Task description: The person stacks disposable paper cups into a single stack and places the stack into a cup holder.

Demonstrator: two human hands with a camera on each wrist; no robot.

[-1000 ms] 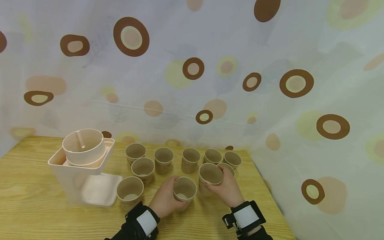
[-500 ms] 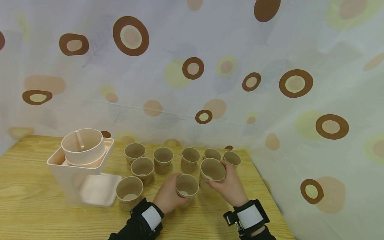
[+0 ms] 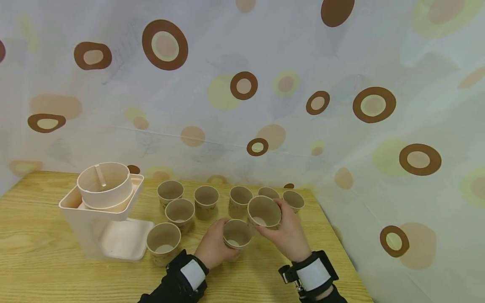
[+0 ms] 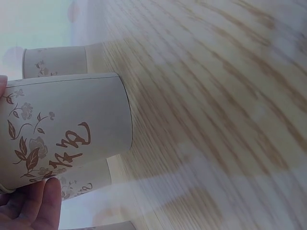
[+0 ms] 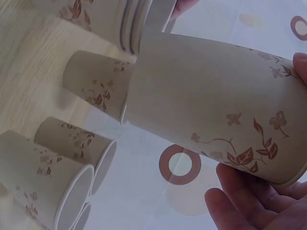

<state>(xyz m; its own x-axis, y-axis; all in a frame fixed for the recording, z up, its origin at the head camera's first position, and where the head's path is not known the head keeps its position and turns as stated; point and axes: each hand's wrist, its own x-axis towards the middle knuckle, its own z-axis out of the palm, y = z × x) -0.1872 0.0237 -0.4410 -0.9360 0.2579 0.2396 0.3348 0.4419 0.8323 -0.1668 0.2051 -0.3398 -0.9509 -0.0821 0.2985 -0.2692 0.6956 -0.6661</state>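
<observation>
Near the middle of the table my left hand grips a beige paper cup with printed brown flowers, and the right wrist view shows several rims stacked there. My right hand holds another printed paper cup, raised off the table with its mouth up. The base of this cup hangs close to the mouth of the left hand's stack; contact between them cannot be told. Behind the hands stand several upright paper cups, among them one cup straight behind the left hand's stack.
To the left stands a pale plastic holder with a round container in its top. Several cups stand between it and my left hand, the nearest being a cup. A patterned curtain hangs behind the wooden table.
My right hand has lifted its cup and brought it left, towards the stack. My left hand has shifted slightly right and away from me with its stack.
</observation>
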